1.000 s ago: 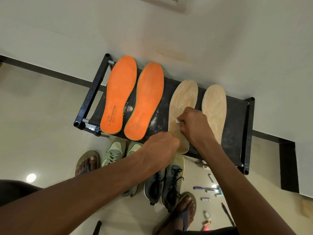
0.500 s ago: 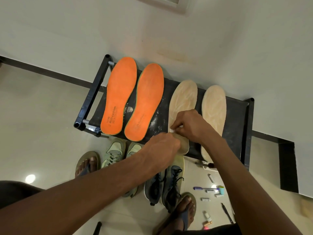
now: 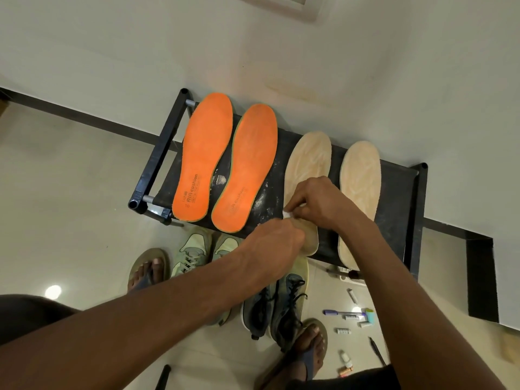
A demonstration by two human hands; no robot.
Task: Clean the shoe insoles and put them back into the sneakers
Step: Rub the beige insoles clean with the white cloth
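Note:
Two orange insoles (image 3: 206, 156) (image 3: 247, 167) and two beige insoles (image 3: 308, 157) (image 3: 360, 175) lie side by side on a black rack (image 3: 399, 198). My right hand (image 3: 318, 202) pinches a small white wipe (image 3: 288, 213) against the left beige insole's lower half. My left hand (image 3: 274, 247) holds that insole's heel end, fingers curled over its edge. Under the rack stand a pale green pair of sneakers (image 3: 194, 256) and a dark grey pair (image 3: 277, 305), partly hidden by my left arm.
The rack stands against a white wall. My sandalled feet (image 3: 147, 270) (image 3: 308, 347) flank the sneakers on the tiled floor. Pens, small tubes and bottles (image 3: 351, 316) are scattered on the floor at right. A dark block (image 3: 481, 280) sits by the wall at far right.
My right hand has slid the wipe down the left beige insole, from its middle toward the heel and my left hand. The left hand has stayed on the heel.

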